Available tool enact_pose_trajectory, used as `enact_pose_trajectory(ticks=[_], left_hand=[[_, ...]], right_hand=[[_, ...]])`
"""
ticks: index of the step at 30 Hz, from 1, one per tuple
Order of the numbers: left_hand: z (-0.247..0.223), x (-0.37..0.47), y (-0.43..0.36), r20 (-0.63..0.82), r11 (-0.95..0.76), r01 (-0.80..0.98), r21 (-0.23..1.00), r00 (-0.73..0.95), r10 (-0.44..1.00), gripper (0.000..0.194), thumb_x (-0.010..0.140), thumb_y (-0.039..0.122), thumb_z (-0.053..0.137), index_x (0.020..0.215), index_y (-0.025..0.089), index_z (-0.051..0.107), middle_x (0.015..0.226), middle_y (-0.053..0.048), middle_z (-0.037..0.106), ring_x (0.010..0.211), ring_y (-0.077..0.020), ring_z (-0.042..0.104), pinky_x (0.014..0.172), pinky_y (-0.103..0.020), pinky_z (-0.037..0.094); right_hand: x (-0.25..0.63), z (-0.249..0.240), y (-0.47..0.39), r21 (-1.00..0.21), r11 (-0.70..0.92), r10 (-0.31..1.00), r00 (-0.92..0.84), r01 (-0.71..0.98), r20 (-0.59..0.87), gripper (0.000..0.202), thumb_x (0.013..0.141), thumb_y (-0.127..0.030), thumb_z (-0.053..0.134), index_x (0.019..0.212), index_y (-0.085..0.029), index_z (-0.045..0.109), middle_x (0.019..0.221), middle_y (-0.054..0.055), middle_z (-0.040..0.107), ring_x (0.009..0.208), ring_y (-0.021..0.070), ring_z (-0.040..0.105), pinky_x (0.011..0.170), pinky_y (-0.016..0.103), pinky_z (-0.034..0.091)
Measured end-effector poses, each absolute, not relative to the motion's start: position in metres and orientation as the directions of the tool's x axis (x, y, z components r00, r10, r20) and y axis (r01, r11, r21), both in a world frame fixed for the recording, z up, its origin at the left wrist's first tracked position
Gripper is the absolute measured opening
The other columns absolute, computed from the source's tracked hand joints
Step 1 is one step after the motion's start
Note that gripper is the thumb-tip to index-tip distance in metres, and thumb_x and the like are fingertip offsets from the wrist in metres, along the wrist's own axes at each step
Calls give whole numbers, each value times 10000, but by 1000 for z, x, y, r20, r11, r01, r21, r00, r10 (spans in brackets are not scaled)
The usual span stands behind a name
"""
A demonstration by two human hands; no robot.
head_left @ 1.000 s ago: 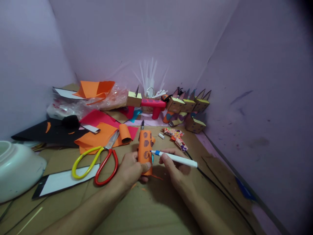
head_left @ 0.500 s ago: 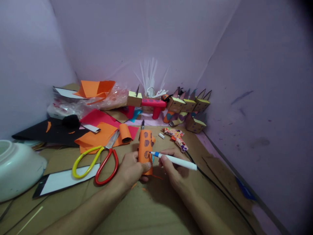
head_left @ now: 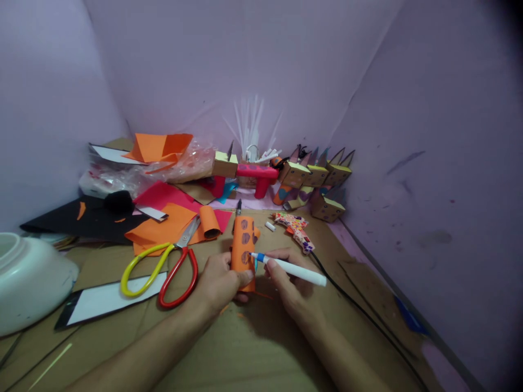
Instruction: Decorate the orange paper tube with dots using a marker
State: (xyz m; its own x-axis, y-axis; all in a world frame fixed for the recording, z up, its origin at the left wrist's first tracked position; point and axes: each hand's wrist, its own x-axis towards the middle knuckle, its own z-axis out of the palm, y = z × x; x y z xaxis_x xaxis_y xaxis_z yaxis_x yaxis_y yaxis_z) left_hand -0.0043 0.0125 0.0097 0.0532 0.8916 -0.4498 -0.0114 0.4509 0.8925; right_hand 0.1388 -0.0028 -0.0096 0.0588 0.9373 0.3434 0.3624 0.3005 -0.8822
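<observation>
My left hand (head_left: 223, 280) is closed around the lower part of an orange paper-covered tube (head_left: 238, 239), its thumb across the front. Dark purple spots run down the tube's face. In my right hand (head_left: 288, 280) is a white marker pen (head_left: 300, 270) with a blue collar, pinched between thumb and fingers. The pen's tip meets the lowest spot, or is very close to it. Left of my hands lie scissors (head_left: 186, 239) with one yellow and one red handle. A small white cap (head_left: 270, 226) rests on the cardboard behind the pen.
A hot glue gun (head_left: 294, 226) with a black cord lies to the right. Orange paper (head_left: 161, 228) and a short orange tube (head_left: 210, 222) lie at left, near a white jar (head_left: 32, 286). Cardboard animal heads (head_left: 329, 209) stand at the back right.
The marker's rear end has shifted slightly left and down, with its tip still at the lowest spot. My left hand and the tube have hardly moved.
</observation>
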Motion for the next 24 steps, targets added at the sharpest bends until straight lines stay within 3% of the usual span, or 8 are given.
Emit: enact_pose_trajectory(ticks=[5, 11, 24], left_hand=[[10, -4, 11, -449, 450, -20, 893, 47, 892, 229, 591, 107, 669, 815, 92, 624, 657, -30, 633, 528, -157, 604, 413, -241, 498], [11, -4, 11, -458, 458, 11, 889, 55, 887, 194, 620, 91, 605, 813, 97, 612, 649, -26, 623, 522, -155, 597, 414, -235, 483], [10, -4, 11, -446, 447, -12, 895, 59, 893, 240, 594, 116, 649, 831, 98, 616, 649, -22, 627, 515, -149, 597, 410, -230, 489]], right_hand=[[138, -6, -2, -849, 342, 921, 34, 403, 387, 185, 820, -315, 554, 829, -174, 674, 656, 30, 690, 548, 145, 620, 484, 217, 456], [135, -4, -7, -892, 278, 950, 37, 355, 311, 176, 812, -304, 542, 808, -177, 665, 619, 10, 671, 507, 129, 592, 458, 202, 434], [135, -7, -4, -903, 249, 951, 87, 350, 296, 184, 808, -317, 556, 815, -175, 673, 631, 19, 685, 517, 137, 593, 462, 213, 436]])
